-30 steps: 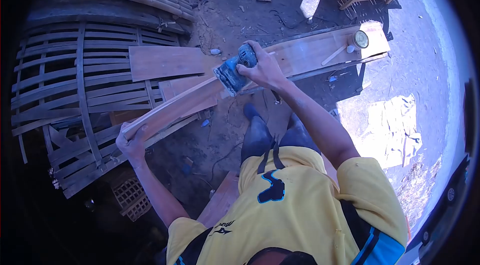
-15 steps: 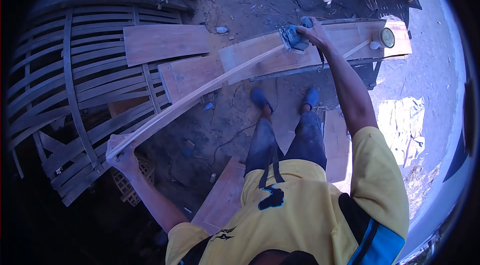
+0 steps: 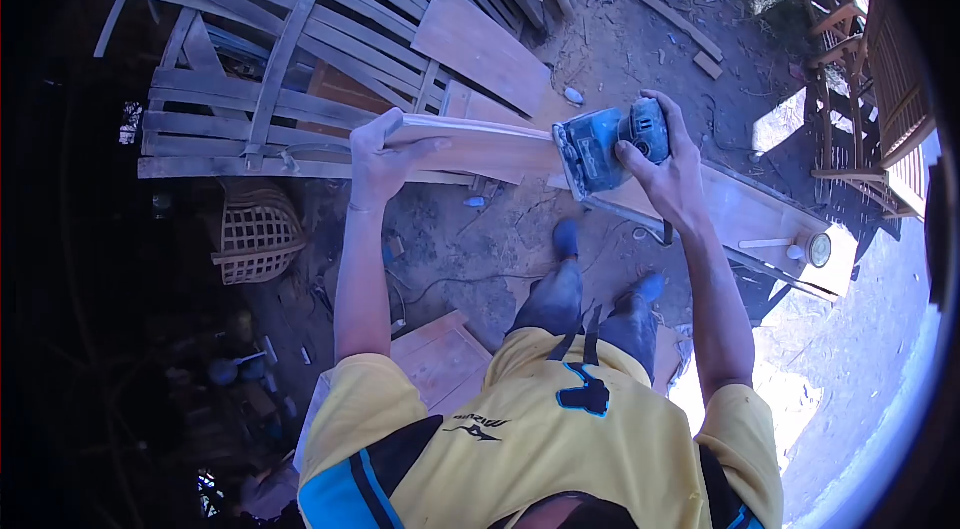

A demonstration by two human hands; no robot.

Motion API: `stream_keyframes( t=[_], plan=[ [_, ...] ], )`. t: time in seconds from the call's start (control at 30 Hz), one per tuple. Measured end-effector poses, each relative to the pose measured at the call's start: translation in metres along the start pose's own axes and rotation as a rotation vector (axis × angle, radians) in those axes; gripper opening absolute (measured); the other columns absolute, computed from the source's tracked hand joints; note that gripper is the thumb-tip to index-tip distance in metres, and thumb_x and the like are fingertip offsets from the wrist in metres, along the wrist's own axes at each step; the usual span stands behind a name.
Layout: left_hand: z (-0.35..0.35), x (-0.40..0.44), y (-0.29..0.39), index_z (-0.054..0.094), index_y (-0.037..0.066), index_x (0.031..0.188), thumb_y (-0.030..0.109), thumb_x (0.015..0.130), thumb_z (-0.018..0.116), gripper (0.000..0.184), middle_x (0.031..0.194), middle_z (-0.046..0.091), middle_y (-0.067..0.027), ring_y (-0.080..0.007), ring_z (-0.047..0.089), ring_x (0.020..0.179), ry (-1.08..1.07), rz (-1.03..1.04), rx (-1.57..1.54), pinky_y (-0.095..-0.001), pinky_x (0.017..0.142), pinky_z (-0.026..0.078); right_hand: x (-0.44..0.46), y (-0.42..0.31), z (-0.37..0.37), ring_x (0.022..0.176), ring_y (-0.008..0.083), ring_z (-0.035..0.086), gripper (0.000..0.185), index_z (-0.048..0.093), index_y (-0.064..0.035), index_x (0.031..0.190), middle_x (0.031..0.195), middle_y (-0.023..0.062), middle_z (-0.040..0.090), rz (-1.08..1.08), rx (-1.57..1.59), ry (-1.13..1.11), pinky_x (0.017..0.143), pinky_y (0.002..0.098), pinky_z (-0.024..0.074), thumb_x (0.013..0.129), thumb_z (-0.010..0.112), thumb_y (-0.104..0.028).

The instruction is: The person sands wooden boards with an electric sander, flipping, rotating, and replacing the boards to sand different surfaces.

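Note:
My left hand (image 3: 380,164) is closed round the near end of a long, narrow wooden board (image 3: 480,146), thumb along its face. The board runs rightward, raised above the ground, and its far end passes behind a blue power sander (image 3: 597,151). My right hand (image 3: 672,169) grips the sander by its rounded top, fingers wrapped over it. The sander's flat pad faces left, by the board's edge; I cannot tell whether it touches. Below my right hand lies a long wooden panel (image 3: 745,207) with a round tin (image 3: 818,249) and a pale stick (image 3: 765,243) on it.
A slatted wooden frame (image 3: 285,49) fills the upper left, with a loose panel (image 3: 480,47) on it. A woven basket (image 3: 258,239) sits below. Another panel (image 3: 438,361) lies beside my legs. Wooden furniture (image 3: 850,44) stands upper right; a cord (image 3: 470,279) crosses the ground.
My view has turned. My left hand has come up and closer to my right hand, still holding the board's end. The sander is now held higher and looks larger.

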State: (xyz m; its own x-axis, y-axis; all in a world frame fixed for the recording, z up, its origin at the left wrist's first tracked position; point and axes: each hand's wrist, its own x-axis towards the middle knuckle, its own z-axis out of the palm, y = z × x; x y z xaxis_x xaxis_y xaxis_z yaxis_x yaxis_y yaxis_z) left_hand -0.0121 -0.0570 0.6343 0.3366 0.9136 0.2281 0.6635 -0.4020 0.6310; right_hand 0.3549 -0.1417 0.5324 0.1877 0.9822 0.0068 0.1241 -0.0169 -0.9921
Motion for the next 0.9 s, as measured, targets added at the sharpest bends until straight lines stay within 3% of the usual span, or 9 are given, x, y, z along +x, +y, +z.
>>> stream_keyframes(
  t=[0.13,0.2,0.33,0.4,0.47,0.6,0.7,0.77,0.9],
  plan=[
    [0.003,-0.005,0.017,0.078,-0.001,0.099,0.011,0.078,0.094,0.029,0.088,0.077,-0.0047,-0.0095,0.069,0.080,0.006,0.039,0.041,-0.0280,0.073,0.054,0.008,-0.079,0.023,0.107,0.0269,0.073,0.075,0.051,-0.0079,0.149,0.115,0.0165,0.074,-0.200,0.072,-0.115,0.099,0.0414,0.0559,0.083,0.082,-0.026],
    [0.010,-0.005,0.014,0.077,-0.002,0.102,0.018,0.079,0.095,0.035,0.083,0.075,-0.0096,-0.0187,0.072,0.073,0.058,0.140,0.030,-0.0329,0.070,0.056,0.011,-0.118,0.034,0.108,0.0289,0.073,0.077,0.052,-0.0073,0.149,0.116,0.0176,0.073,-0.297,0.070,-0.135,0.098,0.0419,0.0561,0.082,0.083,-0.027],
    [0.010,-0.004,0.011,0.078,-0.001,0.105,0.017,0.079,0.094,0.035,0.085,0.077,-0.0117,-0.0224,0.075,0.075,0.077,0.268,0.138,-0.0351,0.072,0.057,0.015,-0.159,0.046,0.108,0.0339,0.074,0.077,0.053,-0.0061,0.146,0.117,0.0201,0.072,-0.553,0.039,-0.138,0.097,0.0440,0.0572,0.079,0.083,-0.030],
    [0.012,-0.007,0.008,0.078,0.000,0.107,0.020,0.079,0.093,0.037,0.089,0.079,-0.0128,-0.0225,0.077,0.079,0.067,0.199,0.024,-0.0351,0.075,0.059,0.008,-0.150,0.041,0.108,0.0349,0.075,0.076,0.053,-0.0070,0.146,0.116,0.0208,0.073,-0.507,-0.011,-0.129,0.096,0.0449,0.0576,0.079,0.083,-0.030],
    [0.011,-0.010,0.018,0.078,0.000,0.108,0.022,0.080,0.094,0.039,0.090,0.080,-0.0135,-0.0224,0.077,0.080,0.032,0.087,-0.029,-0.0340,0.077,0.060,0.006,-0.119,0.030,0.107,0.0360,0.076,0.077,0.053,-0.0092,0.147,0.115,0.0200,0.075,-0.327,0.023,-0.156,0.095,0.0454,0.0579,0.079,0.083,-0.032],
    [0.002,-0.022,0.011,0.079,0.000,0.111,0.022,0.080,0.095,0.041,0.094,0.081,-0.0123,-0.0173,0.076,0.084,0.054,0.033,0.026,-0.0333,0.079,0.059,0.006,0.001,0.001,0.107,0.0367,0.075,0.082,0.051,-0.0125,0.152,0.117,0.0206,0.075,-0.042,-0.154,-0.056,0.098,0.0446,0.0570,0.080,0.083,-0.037],
    [-0.007,-0.034,-0.005,0.079,0.000,0.109,0.024,0.081,0.095,0.040,0.095,0.081,-0.0112,-0.0166,0.076,0.084,0.058,-0.031,-0.113,-0.0344,0.080,0.060,-0.009,0.080,-0.031,0.112,0.0388,0.073,0.084,0.050,-0.0097,0.154,0.122,0.0232,0.074,0.178,-0.289,0.015,0.100,0.0458,0.0556,0.082,0.082,-0.038],
    [-0.012,-0.034,-0.009,0.079,0.000,0.104,0.025,0.081,0.095,0.038,0.096,0.081,-0.0109,-0.0161,0.076,0.085,0.083,-0.057,0.001,-0.0346,0.080,0.060,-0.037,0.129,-0.053,0.115,0.0397,0.072,0.084,0.050,-0.0064,0.154,0.124,0.0264,0.073,0.185,-0.440,0.043,0.101,0.0469,0.0548,0.082,0.082,-0.038],
    [-0.027,-0.009,0.031,0.075,0.000,0.104,0.023,0.078,0.096,0.041,0.098,0.080,-0.0149,-0.0218,0.078,0.089,-0.020,-0.095,0.175,-0.0365,0.082,0.060,-0.130,0.194,-0.103,0.115,0.0432,0.072,0.085,0.051,-0.0049,0.152,0.123,0.0305,0.072,0.450,-0.485,0.189,0.101,0.0486,0.0542,0.081,0.080,-0.040]
  ],
)
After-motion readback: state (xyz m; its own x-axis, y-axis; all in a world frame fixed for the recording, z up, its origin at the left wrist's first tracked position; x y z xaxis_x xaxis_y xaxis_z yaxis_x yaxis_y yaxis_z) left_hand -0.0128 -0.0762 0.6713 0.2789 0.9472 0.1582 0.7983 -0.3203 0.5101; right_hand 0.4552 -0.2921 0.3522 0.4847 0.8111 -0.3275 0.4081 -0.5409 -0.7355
